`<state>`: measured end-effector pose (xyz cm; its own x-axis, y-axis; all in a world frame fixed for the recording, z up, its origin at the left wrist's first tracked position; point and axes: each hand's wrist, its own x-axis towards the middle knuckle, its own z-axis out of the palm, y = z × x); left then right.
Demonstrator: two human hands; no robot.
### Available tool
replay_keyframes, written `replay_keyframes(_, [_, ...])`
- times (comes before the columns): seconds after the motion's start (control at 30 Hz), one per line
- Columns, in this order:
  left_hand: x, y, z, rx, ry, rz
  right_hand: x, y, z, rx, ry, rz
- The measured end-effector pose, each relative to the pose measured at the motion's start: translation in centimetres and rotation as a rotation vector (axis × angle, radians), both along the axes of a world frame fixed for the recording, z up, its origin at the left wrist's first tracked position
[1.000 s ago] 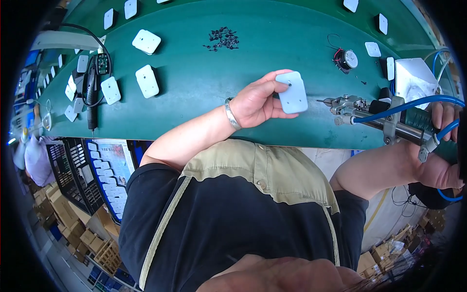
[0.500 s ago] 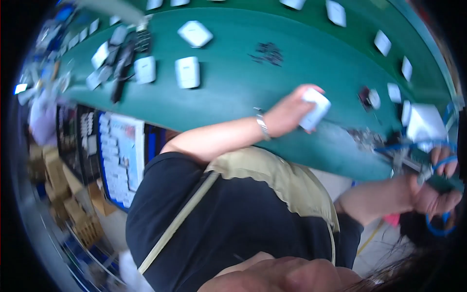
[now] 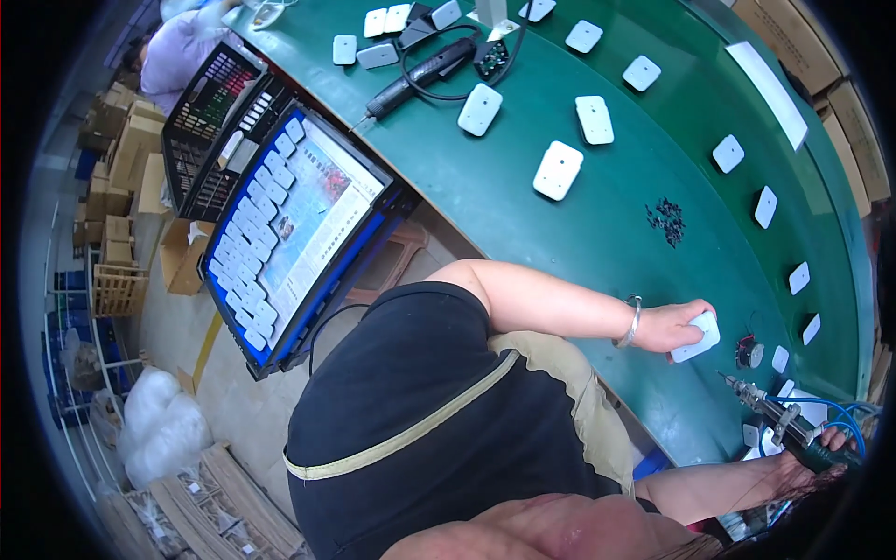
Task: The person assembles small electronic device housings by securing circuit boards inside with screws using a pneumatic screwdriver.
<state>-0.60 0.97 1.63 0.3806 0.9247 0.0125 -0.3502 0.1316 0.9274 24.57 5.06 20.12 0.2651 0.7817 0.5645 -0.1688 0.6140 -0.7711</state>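
Note:
My left hand (image 3: 674, 329) grips a white rounded plastic casing (image 3: 698, 338) just above the green worktable (image 3: 560, 247). A bracelet (image 3: 631, 322) circles that wrist. At the right rim my right hand (image 3: 833, 446) is closed round a powered screwdriver (image 3: 784, 418) with blue hoses, and part of the hand is dark or cut off. The screwdriver's thin tip points toward the casing and stays a little apart from it. Beside the casing lies a small dark part (image 3: 748, 353) with a round silver disc. A pile of small dark screws (image 3: 666, 222) sits farther up the table.
Two white casings (image 3: 558, 171) lie beyond my left arm, and several more line the raised green ledge (image 3: 691, 112). A black corded screwdriver (image 3: 425, 77) rests at the far left. Below the table edge stand a blue-rimmed bin (image 3: 308, 271) of white pieces and a black crate (image 3: 207, 131).
My view has turned, so the table now runs diagonally and more floor shows at left. The screwdriver's tip has come closer to the casing; both hands keep their hold.

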Motion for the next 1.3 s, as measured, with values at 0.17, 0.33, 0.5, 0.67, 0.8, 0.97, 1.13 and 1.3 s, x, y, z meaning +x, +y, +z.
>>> replay_keyframes(0.17, [0.0,-0.5,0.0,-0.056,-0.039,0.025,5.8,2.1,-1.2,0.070,0.122,0.667])
replay_keyframes(0.33, [0.0,0.3,-1.4,0.161,0.150,0.023,7.8,1.7,-0.6,0.064,-0.120,0.300])
replay_keyframes(0.5, [-1.4,0.2,0.2,-0.290,-0.121,0.073,-7.2,1.4,2.9,-0.134,-0.139,-0.132])
replay_keyframes(0.67, [-0.8,0.5,1.4,-0.482,-0.200,0.011,-3.4,2.1,0.4,0.080,0.039,0.700])
replay_keyframes(0.8, [0.1,0.7,0.6,-0.577,-0.468,-0.078,-4.8,0.8,1.1,0.137,-0.024,0.669])
replay_keyframes(0.97, [-0.1,0.7,0.3,-0.529,-0.532,-0.046,-4.2,-0.1,1.3,0.158,-0.021,0.573])
replay_keyframes(1.13, [1.0,1.0,1.0,-0.642,-0.515,-0.117,-6.3,0.8,0.7,0.175,0.109,0.810])
replay_keyframes(1.3, [1.3,1.5,1.2,-0.643,-0.601,-0.074,-6.1,0.8,1.1,0.182,0.547,0.480])
